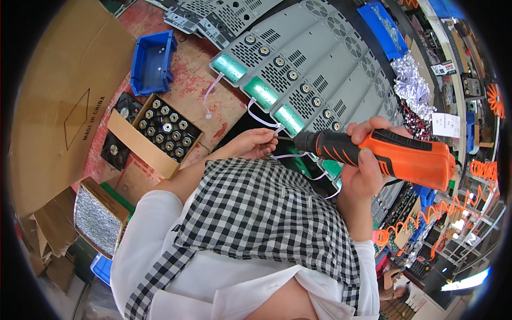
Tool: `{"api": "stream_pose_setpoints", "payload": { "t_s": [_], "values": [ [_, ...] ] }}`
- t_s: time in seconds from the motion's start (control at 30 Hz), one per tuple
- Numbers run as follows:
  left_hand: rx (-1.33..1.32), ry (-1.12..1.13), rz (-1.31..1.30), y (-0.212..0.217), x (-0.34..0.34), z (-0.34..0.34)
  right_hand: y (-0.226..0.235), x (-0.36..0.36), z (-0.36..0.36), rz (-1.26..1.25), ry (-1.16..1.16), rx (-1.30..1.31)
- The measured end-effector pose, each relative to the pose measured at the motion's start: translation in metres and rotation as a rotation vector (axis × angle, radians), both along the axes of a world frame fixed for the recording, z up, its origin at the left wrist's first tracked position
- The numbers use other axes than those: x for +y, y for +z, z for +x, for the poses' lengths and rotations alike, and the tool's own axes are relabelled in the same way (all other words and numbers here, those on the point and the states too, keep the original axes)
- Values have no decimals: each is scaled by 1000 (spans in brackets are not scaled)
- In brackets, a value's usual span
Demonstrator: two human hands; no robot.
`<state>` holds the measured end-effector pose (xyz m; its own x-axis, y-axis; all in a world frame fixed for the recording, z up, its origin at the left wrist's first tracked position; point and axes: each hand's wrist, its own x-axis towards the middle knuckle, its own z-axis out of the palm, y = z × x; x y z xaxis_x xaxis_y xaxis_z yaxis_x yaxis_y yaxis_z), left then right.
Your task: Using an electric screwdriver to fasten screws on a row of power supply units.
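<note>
My right hand [364,178] is wrapped around an orange and black power screwdriver [418,159], which lies nearly level and points left. Its thin bit reaches the fingertips of my left hand [249,144]. Those fingers are pinched together at the bit's tip, and whatever is between them is too small to make out. Just beyond both hands stands a row of grey vented metal panels [325,69], each with round connectors. Green circuit boards [260,92] sit at their near ends, and white cables [258,113] hang from several of them.
On the worn red bench [186,64], a cardboard box [169,166] of round metal connectors stands left of my left arm. Black fans [114,151] and a blue bin [153,63] are beside it. A large carton [58,106] rises at far left. Silvery bags [413,82] pile up at right.
</note>
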<state>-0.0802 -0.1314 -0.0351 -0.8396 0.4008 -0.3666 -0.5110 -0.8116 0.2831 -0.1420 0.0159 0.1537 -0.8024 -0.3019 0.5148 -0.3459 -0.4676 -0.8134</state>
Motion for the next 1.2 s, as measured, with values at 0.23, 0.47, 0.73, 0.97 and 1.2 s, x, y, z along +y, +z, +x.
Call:
{"api": "stream_pose_setpoints", "payload": {
  "t_s": [0.23,0.47,0.73,0.97,1.2],
  "values": [
    [16,36,-55,3,7,-2,5,4,-10,7,49,-51],
    [87,44,-116,-4,17,0,2,15,-18,81,138,-29],
    [-13,80,-461,-11,9,8,-19,37,-36,153,41,46],
    [-61,147,-909,-34,15,-24,-40,41,-45,122,-83,-53],
    [-106,19,-830,-19,22,-51,-44,50,-49,175,-69,-22]
  ]
}}
